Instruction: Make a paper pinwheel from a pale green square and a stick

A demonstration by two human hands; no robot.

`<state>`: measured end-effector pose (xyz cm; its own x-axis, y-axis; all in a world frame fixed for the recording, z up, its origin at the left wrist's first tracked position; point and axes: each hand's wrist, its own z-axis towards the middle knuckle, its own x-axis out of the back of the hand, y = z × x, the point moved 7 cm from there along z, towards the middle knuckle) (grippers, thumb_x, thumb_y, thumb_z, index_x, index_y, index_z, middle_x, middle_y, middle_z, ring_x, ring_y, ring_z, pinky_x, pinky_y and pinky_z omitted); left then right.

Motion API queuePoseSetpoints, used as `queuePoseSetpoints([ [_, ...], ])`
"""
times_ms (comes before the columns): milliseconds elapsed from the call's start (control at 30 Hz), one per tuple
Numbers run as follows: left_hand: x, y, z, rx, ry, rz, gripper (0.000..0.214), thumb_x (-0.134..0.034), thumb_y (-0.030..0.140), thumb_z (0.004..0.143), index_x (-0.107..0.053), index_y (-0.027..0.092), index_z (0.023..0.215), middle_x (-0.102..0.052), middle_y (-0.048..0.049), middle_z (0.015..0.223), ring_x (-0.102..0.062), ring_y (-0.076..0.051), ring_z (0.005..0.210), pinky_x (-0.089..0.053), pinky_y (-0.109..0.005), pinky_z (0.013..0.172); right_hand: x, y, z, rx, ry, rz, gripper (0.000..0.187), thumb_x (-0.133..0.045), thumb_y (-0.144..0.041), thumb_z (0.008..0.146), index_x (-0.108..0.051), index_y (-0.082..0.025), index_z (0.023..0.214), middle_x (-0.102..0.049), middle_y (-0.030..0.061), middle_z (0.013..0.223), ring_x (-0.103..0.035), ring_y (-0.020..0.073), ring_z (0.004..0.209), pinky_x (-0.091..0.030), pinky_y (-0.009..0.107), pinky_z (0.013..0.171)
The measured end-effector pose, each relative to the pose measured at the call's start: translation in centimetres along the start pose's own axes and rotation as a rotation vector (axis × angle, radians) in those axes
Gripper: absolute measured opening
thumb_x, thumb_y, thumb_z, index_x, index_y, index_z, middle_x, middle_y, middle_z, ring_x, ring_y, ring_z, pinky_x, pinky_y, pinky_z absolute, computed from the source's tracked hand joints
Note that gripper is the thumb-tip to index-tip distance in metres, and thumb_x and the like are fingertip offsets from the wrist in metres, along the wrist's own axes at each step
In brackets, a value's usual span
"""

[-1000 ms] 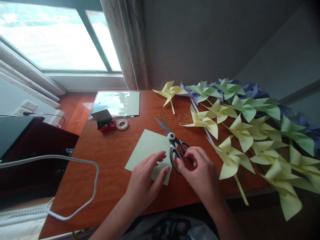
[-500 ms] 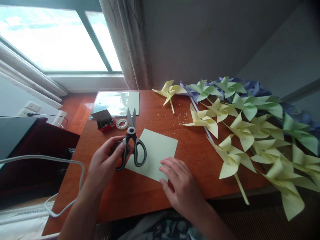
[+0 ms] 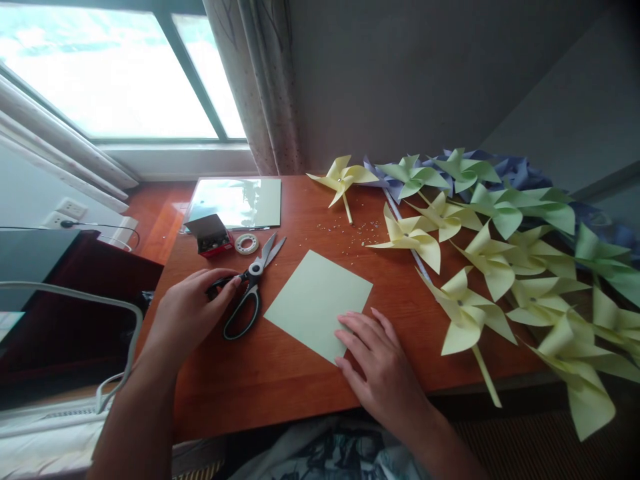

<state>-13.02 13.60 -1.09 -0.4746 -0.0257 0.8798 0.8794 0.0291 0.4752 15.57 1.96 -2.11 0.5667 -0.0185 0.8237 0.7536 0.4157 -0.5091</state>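
My left hand (image 3: 193, 307) grips one handle loop of a pair of scissors (image 3: 254, 283) between thumb and fingers. The black and grey scissors lie low over the tabletop, blades parted a little and pointing away to the right. A pale green square of paper (image 3: 315, 300) rests on the table, turned like a diamond. Upon its right lower edge lies my right hand (image 3: 375, 357), fingers spread and touching the sheet. It holds nothing.
Left of the paper stand an open red box (image 3: 213, 237) and a roll of tape (image 3: 247, 244). Behind them is a shiny clear sleeve (image 3: 225, 203). Yellow paper pinwheels (image 3: 463, 303), with green and purple ones, cover the right side. Small scraps (image 3: 363, 233) dot the wooden table (image 3: 240, 387).
My left hand has lowered the scissors to the left, tilting their blades rightward. The paper has shifted right and slightly turned, with my right hand moving right along with it.
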Motion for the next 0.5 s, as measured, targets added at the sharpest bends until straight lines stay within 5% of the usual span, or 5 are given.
queuePoseSetpoints([
  [167, 0.3, 0.7, 0.0, -0.062, 0.091, 0.119, 0.036, -0.06, 0.054, 0.085, -0.075, 0.028, 0.105, -0.069, -0.0085, 0.104, -0.066, -0.026, 0.076, -0.047, -0.035, 0.067, 0.0, 0.1, 0.2, 0.014, -0.008, -0.008, 0.026, -0.062, -0.019, 0.094, -0.06, -0.021, 0.12, -0.068, 0.0124, 0.131, -0.061, 0.0292, 0.126, -0.043, 0.058, 0.113],
  [333, 0.6, 0.9, -0.1, -0.109, 0.138, 0.105, 0.029, -0.061, 0.044, 0.088, -0.074, 0.026, 0.107, -0.067, -0.0111, 0.115, -0.067, -0.033, 0.1, -0.05, -0.042, 0.084, -0.1, -0.1, 0.2, 0.028, -0.005, -0.033, 0.022, -0.059, -0.014, 0.094, -0.061, -0.019, 0.115, -0.067, 0.0133, 0.129, -0.06, 0.0294, 0.124, -0.044, 0.058, 0.111],
  [500, 0.8, 3.9, -1.6, -0.213, 0.23, 0.127, 0.026, -0.057, 0.038, 0.096, -0.069, 0.024, 0.114, -0.068, -0.0106, 0.123, -0.065, -0.034, 0.113, -0.051, -0.044, 0.09, 0.0, 0.1, 0.4, 0.026, 0.026, -0.013, 0.021, -0.058, -0.011, 0.095, -0.062, -0.021, 0.113, -0.069, 0.0118, 0.125, -0.061, 0.0274, 0.12, -0.046, 0.056, 0.109],
])
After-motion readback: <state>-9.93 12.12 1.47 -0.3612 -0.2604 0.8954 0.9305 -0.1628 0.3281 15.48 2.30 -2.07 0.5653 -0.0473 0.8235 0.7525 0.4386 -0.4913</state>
